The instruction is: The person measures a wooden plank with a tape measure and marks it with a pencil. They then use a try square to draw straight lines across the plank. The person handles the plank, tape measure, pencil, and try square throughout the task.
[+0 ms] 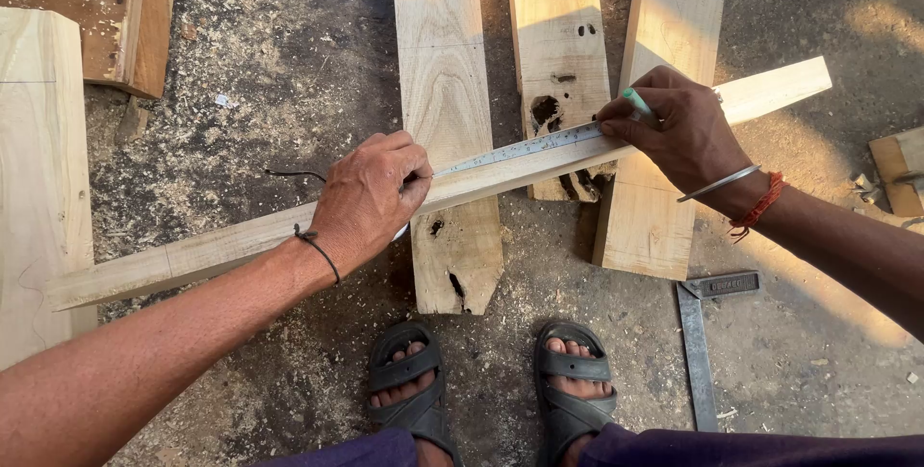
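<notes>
Stretching across the middle of the frame, a measuring tape [525, 147] lies along a long narrow wooden batten [241, 241] that runs from lower left to upper right on top of three broader boards. The left hand [371, 199] pins the tape's near end against the batten, fingers curled closed over the tape case, which is mostly hidden beneath them. The right hand [683, 130] presses the tape's far end down and grips a green-tipped pencil [635, 103] between thumb and forefingers, its point at the batten edge. No pencil mark is discernible on the batten at this spot, so the measurement appears set and the marking not yet made; no cut is begun.

The boards, including the middle board [448, 120], rest on a sawdust-strewn floor [241, 91]. A steel try square [698, 332] lies at lower right, beside the person's sandalled feet [491, 390].
</notes>
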